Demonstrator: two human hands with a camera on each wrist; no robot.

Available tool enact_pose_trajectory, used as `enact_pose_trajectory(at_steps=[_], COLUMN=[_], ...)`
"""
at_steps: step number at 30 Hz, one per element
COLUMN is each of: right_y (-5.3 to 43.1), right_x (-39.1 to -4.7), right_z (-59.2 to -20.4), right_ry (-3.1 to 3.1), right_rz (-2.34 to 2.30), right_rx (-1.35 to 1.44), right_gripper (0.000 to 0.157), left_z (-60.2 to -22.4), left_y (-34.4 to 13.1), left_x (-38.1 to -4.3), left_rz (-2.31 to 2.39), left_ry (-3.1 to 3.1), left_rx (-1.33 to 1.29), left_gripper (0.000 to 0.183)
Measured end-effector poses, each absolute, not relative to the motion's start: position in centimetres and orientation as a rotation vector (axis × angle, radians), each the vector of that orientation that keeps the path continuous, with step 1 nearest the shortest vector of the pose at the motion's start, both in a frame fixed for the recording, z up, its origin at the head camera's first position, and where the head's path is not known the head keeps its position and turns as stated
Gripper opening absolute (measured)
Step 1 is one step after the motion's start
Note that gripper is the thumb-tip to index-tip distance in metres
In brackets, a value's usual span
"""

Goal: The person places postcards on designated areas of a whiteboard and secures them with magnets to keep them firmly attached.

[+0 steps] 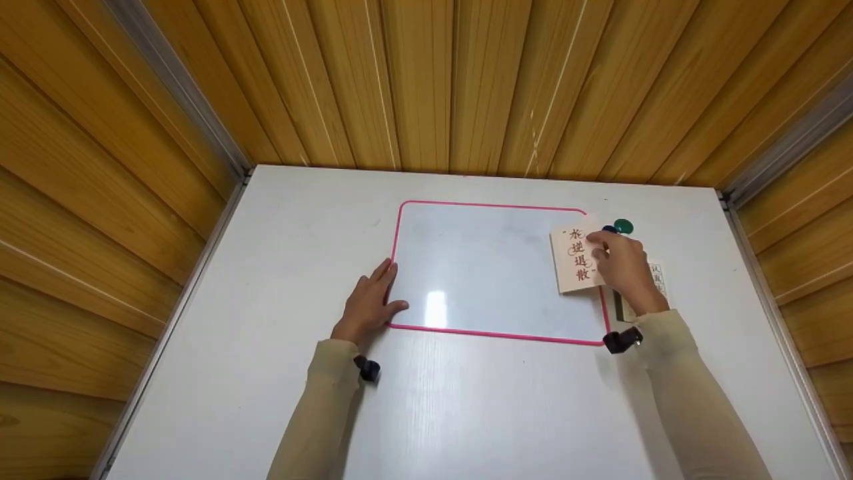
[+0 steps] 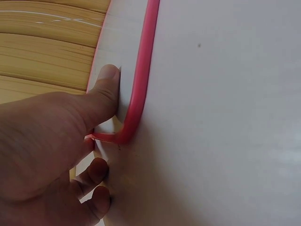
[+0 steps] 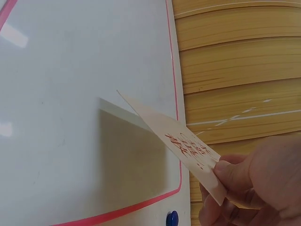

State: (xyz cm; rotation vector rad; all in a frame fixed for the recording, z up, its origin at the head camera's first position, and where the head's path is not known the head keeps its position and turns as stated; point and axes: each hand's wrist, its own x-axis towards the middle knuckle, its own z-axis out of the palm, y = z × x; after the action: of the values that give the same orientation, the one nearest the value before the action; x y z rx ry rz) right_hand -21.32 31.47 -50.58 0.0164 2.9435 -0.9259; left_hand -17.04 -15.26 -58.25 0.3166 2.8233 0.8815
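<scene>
A whiteboard [image 1: 480, 267] with a pink frame lies flat on the white table. My left hand [image 1: 366, 303] holds its near left corner, thumb [image 2: 106, 89] over the board surface and fingers along the outside of the frame. My right hand [image 1: 623, 267] pinches a cream paper card [image 1: 572, 260] with red Chinese characters at its right edge. The card is tilted over the board's right side and casts a shadow on it, as the right wrist view shows. Close by the right fingers lie a green round magnet [image 1: 623, 226] and a dark blue magnet [image 3: 172, 218].
Another printed card [image 1: 658, 277] lies to the right of the board, partly hidden by the right wrist. The white table [image 1: 466, 407] meets wood-panelled walls [image 1: 426, 87] at the back and sides. Light reflects off the board's lower part.
</scene>
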Motion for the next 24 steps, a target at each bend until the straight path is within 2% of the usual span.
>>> enact_pose_trajectory(at_steps=[24], right_y=[30.0], right_x=[-21.8], right_z=[-51.6], right_ry=[2.906], right_rz=[-0.948], right_rx=[-0.016], right_gripper=[0.037], left_z=[-58.3], left_y=[-15.1], left_x=[-16.9], left_rz=[0.893], left_ry=[2.835], left_rx=[0.284], left_gripper=[0.086])
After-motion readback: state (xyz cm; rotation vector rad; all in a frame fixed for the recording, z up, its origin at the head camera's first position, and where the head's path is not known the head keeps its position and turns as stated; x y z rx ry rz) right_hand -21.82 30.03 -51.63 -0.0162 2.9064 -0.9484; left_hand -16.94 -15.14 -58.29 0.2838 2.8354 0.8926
